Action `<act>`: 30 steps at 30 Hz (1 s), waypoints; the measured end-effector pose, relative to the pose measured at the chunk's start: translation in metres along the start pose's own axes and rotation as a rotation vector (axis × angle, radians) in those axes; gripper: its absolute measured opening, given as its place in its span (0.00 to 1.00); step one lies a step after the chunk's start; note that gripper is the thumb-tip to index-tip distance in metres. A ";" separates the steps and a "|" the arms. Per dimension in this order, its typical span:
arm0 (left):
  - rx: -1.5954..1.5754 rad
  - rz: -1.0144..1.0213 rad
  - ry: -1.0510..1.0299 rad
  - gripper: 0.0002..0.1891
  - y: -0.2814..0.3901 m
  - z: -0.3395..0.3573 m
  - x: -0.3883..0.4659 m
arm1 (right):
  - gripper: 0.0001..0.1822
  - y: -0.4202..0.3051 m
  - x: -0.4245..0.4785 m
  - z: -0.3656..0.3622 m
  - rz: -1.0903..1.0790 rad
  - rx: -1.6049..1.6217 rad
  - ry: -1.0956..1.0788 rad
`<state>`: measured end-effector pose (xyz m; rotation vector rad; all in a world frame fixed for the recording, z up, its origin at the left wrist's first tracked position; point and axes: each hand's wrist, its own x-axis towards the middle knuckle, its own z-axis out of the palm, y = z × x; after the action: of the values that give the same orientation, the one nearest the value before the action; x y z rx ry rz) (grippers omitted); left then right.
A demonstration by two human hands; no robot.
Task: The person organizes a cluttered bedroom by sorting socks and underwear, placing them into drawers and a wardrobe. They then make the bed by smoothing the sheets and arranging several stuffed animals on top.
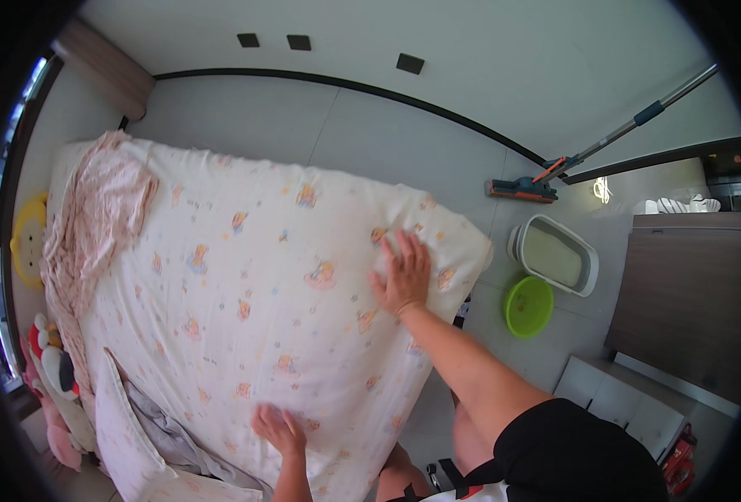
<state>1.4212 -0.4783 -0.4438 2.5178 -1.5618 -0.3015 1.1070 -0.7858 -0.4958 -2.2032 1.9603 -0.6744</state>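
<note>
A white fitted sheet (238,314) printed with small cartoon bears covers the mattress before me. My right hand (405,276) lies palm down on it near the far right corner, fingers spread. Closer to my body, my left hand (279,428) is on or just above the same sheet, slightly blurred, its thumb apart from the fingers. Neither hand holds anything. Along the left end of the bed lies a crumpled pink blanket (103,219). A folded-back white cover (125,427) shows its grey lining (169,433) at the lower left.
A yellow plush toy (29,241) and other plush toys (56,383) line the bed's left side. On the floor at right stand a grey-white bucket (587,270), a green basin (529,307) and a flat mop (524,190). Beyond them are a brown cabinet (678,295) and white drawers (621,401).
</note>
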 end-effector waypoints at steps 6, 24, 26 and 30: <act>0.097 -0.132 0.087 0.33 0.208 0.060 0.205 | 0.39 -0.004 0.006 -0.022 -0.011 0.230 -0.149; 0.560 0.206 -0.942 0.68 0.342 0.008 0.138 | 0.29 0.443 0.004 -0.320 0.005 -0.583 -1.821; 0.540 0.258 -1.023 0.60 0.354 -0.015 0.152 | 0.28 0.483 -0.034 -0.361 0.110 -0.500 -2.014; 0.391 0.281 -1.386 0.49 0.356 -0.043 0.195 | 0.23 0.533 -0.095 -0.373 -0.022 -0.080 -1.738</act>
<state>1.2085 -0.8084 -0.3325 2.2208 -2.4671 -2.1967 0.4651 -0.7010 -0.3848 -1.5626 0.9017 1.0477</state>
